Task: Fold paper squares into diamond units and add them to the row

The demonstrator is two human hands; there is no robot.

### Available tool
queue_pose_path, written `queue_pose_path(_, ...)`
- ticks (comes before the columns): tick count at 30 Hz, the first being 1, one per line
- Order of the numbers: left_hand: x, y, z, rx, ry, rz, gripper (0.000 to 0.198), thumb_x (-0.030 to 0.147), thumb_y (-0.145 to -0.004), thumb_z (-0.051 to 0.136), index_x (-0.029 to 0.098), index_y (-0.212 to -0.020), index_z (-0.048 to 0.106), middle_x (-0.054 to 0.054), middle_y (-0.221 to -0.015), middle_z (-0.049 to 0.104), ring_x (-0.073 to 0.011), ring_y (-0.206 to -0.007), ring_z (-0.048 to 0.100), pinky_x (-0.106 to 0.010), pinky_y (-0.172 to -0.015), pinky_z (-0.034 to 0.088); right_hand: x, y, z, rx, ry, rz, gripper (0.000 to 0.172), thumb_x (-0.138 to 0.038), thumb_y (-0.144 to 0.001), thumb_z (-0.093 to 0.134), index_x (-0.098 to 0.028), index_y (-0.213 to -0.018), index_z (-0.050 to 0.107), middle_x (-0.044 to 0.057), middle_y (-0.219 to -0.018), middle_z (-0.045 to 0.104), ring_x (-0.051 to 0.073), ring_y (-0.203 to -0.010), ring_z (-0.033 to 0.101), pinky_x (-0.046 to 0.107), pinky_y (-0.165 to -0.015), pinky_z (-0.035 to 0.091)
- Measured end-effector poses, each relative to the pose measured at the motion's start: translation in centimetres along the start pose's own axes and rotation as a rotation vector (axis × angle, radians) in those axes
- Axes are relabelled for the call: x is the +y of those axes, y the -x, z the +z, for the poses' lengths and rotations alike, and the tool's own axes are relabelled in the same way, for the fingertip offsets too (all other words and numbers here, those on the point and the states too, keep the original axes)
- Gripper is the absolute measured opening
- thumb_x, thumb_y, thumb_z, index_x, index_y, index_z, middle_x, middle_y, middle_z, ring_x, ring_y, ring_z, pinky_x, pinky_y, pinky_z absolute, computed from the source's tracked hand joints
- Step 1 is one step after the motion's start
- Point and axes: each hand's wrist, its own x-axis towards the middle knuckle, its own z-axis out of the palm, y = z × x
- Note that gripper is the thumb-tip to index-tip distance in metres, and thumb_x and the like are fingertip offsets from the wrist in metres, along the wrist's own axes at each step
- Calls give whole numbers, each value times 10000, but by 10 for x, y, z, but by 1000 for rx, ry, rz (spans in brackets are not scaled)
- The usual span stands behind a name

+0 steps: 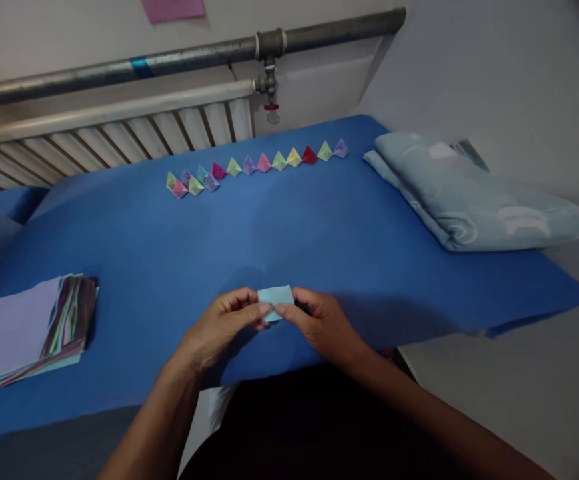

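Note:
A small light-blue folded paper [278, 296] is held between my two hands, above the front part of the blue-covered surface [289, 240]. My left hand [227, 323] is closed on its left side, thumb pressed on the front face. On the right side, my right hand [324, 325] pinches the same paper, its thumb tip close to the left one. The fingers behind the paper are partly hidden. Further back stands a row of small folded paper shapes [264, 162] in several colours, with a few more in a second short row at its left end.
At the left lies a stack of coloured paper sheets [17, 327]. A folded pale-blue blanket [469, 193] rests at the right rear. Behind the surface are a white radiator [159, 130], a metal pipe [199, 52] and a red-handled valve [271, 107]. A pink paper [173, 8] is on the wall.

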Motion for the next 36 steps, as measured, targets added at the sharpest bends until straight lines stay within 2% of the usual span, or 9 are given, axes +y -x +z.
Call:
queue_pose_path(3,3,2,1,-2,-46,-6,250,380,-733,720,166,-684,599,15,-659,598,-97,-657,543,-245,-687,415,0,0,0,-1,-3,-3,190,-305,-801,549,-190,-649,554,-35,-613,494,115,-596,447,245,-574,370)
queue_pose_path(9,2,4,7,82,-83,47,269,384,-717,715,174,-637,569,15,-614,595,-104,-609,525,-246,-626,390,0,-1,2,-13,-56,16,187,-329,-797,552,-190,-671,558,-28,-634,517,119,-610,457,247,-577,377)
queue_pose_path(16,-1,6,5,-42,-115,42,180,349,-773,671,170,-771,665,-12,-726,621,-118,-696,543,-263,-706,412,2,-1,1,-17,-41,-19,210,-318,-803,539,-195,-634,516,-35,-600,480,115,-597,438,241,-551,360)
queue_pose_path(21,-7,4,4,-11,-217,109,183,353,-792,645,177,-743,645,4,-697,580,-111,-648,496,-250,-634,384,6,-2,0,-9,20,-36,229,-314,-820,517,-201,-624,481,-44,-588,439,108,-568,409,241,-534,336)
queue_pose_path(23,-8,2,4,19,-246,144,163,346,-772,666,185,-774,642,17,-690,565,-107,-634,486,-245,-622,382,9,-4,-1,43,165,-128,276,-294,-827,526,-204,-581,437,-43,-578,425,110,-566,401,249,-544,327)
queue_pose_path(25,-6,0,3,52,-284,204,155,326,-762,679,198,-842,646,17,-719,580,-116,-664,510,-250,-648,403,12,-6,-4,69,336,-284,272,-270,-849,526,-202,-593,466,-28,-604,485,122,-603,438,266,-597,347)
queue_pose_path(29,0,-4,-2,88,-549,413,91,266,-810,621,217,-875,665,-15,-831,653,-157,-793,579,-296,-766,434,19,-12,-10,11,606,-569,144,-232,-899,501,-179,-834,619,41,-796,652,167,-748,525,316,-731,374)
queue_pose_path(33,-5,-10,-6,89,-879,653,124,174,-830,548,228,-873,651,-30,-865,667,-185,-851,590,-343,-816,437,23,-15,-15,-25,858,-682,139,-202,-904,508,-165,-909,642,60,-855,671,191,-798,521,342,-754,346)
queue_pose_path(36,-16,-14,-4,167,-1053,813,175,109,-833,506,207,-911,629,-55,-897,664,-203,-891,586,-370,-839,435,25,-16,-17,-2,968,-756,140,-185,-900,522,-176,-953,651,57,-909,668,196,-820,506,349,-752,322)
